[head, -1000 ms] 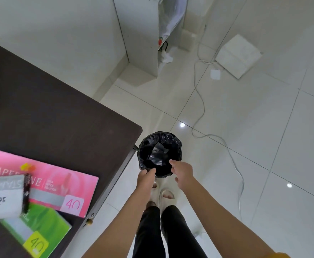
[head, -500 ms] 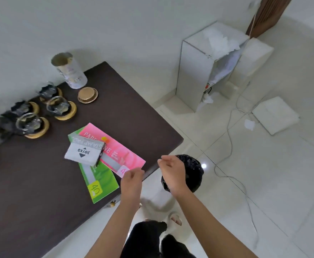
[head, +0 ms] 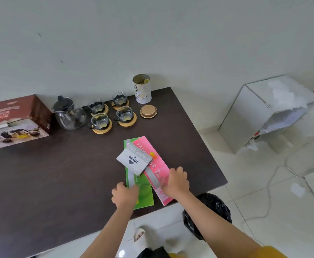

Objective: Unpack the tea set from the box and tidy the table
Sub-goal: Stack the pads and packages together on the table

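Dark wood-grain worktop (head: 41, 183), matt. Clear glossy glass in the teapot (head: 69, 116) and four cups (head: 113, 110), on pale wooden coasters (head: 102, 129). Printed cardboard box (head: 16, 120) at the left edge, slight sheen. Paper-wrapped tin (head: 142, 89) at upper centre, wood-look lid (head: 148, 111) beside it. Glossy pink packet (head: 156, 170) and green packet (head: 145, 194); matt grey stamp-pad box (head: 134, 161). Shiny black plastic bin liner (head: 214, 207). Polished white floor tiles (head: 264, 183), reflective.

- four glass cups (head: 100, 120), each on a wooden coaster (head: 102, 129)
- one glass teapot (head: 69, 113)
- one red box (head: 16, 120)
- one tin (head: 142, 89), one lid (head: 148, 111)
- two paper packs (head: 153, 165)
- one stamp pad box (head: 134, 160)
- two hands (head: 176, 181)
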Demonstrator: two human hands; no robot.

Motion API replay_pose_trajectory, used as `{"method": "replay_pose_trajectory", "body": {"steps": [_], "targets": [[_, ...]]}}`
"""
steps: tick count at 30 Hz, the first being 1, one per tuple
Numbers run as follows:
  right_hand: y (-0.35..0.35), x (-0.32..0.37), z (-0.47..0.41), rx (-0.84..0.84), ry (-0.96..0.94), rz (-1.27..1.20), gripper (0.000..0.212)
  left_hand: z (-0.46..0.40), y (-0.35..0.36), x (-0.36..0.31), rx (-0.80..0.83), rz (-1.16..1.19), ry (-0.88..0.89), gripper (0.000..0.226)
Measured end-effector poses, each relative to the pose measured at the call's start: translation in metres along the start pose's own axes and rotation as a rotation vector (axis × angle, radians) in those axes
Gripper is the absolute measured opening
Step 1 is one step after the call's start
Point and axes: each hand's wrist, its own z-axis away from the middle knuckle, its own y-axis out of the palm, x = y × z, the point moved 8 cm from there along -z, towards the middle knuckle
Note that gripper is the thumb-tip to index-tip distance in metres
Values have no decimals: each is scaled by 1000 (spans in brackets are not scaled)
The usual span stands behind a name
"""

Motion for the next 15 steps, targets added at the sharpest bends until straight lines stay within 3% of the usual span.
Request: {"method": "replay_pose_trajectory", "body": {"steps": [8,15], "targets": [[14,8,-10,137,-24,-96,52,-13,9,1,50,-32,6,57],[33,36,0,282,-106,-285,44,-13,15,0,105,87,88,46]]}}
